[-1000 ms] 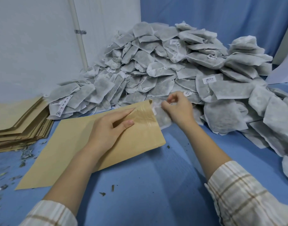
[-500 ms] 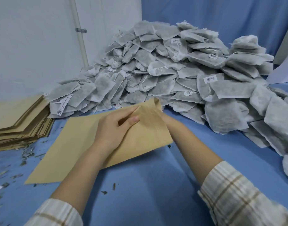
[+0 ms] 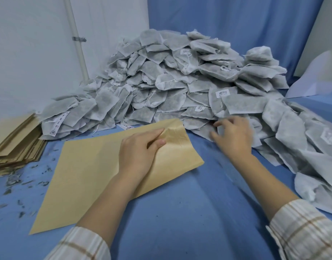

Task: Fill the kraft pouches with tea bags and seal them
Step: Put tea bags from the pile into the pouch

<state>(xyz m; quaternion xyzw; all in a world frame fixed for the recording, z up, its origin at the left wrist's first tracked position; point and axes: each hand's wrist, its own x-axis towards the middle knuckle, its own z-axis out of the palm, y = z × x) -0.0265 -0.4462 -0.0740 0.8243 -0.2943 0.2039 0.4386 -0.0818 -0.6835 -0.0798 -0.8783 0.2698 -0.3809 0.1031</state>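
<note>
The left hand (image 3: pixel 140 152) pinched the kraft pouch (image 3: pixel 97 169) mouth, mid-bench. The right hand (image 3: pixel 234 136), blurred and loosely spread, reached the tea bags (image 3: pixel 170 81) along the far edge. A careless grab could topple the heap.

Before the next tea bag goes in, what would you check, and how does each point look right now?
1. Pouch held down by the left hand: ok.
2. Pouch mouth lifted open at the top corner: ok.
3. Right hand at the tea bag pile: ok.
4. Tea bag gripped by the right hand's fingers: cannot tell, the hand is blurred.
5. Cloth free of loose tea bits: not ok, crumbs lie left of the pouch.
6. Spare pouches in reach on the left: ok.
</note>
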